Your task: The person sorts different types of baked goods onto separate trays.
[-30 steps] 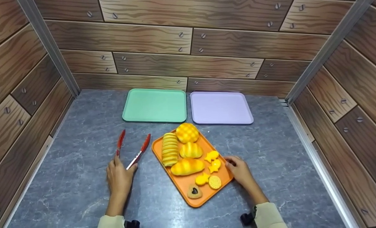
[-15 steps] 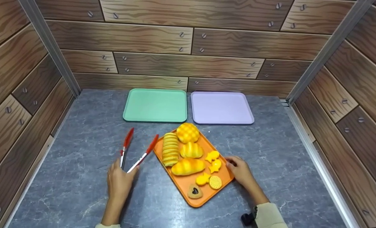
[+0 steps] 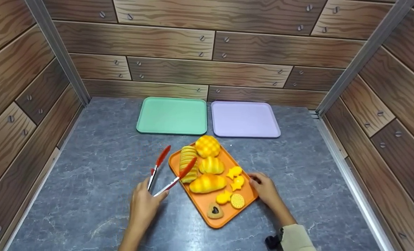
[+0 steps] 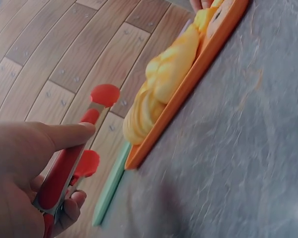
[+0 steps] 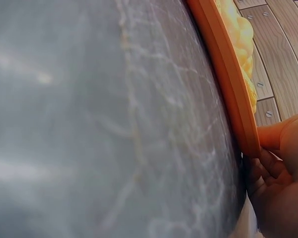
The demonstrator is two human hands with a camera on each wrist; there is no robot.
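In the head view my left hand [image 3: 144, 204] holds red-tipped metal tongs [image 3: 170, 184] with their arms spread; the left wrist view shows the thumb along a red grip [image 4: 60, 173]. One tong tip overlaps a striped long roll [image 3: 186, 156] on the orange tray [image 3: 199, 202], while the other stays left of the tray. My right hand [image 3: 267, 190] grips the tray's right edge, thumb above and fingers below in the right wrist view. Also on the tray lie a round checkered bun [image 3: 207, 146], two more breads, several small yellow biscuits [image 3: 237, 201] and a heart-centred cookie [image 3: 215, 211].
Behind the orange tray, a green tray [image 3: 172, 115] and a lilac tray [image 3: 246, 119] lie side by side on the grey marbled table [image 3: 92, 181]. Wood-patterned walls [image 3: 172, 42] with metal corner posts enclose the table at the back and both sides.
My left hand has carried the tongs rightward, from beside the orange tray until one tip overlaps the striped roll. The right hand and the tray have stayed in place.
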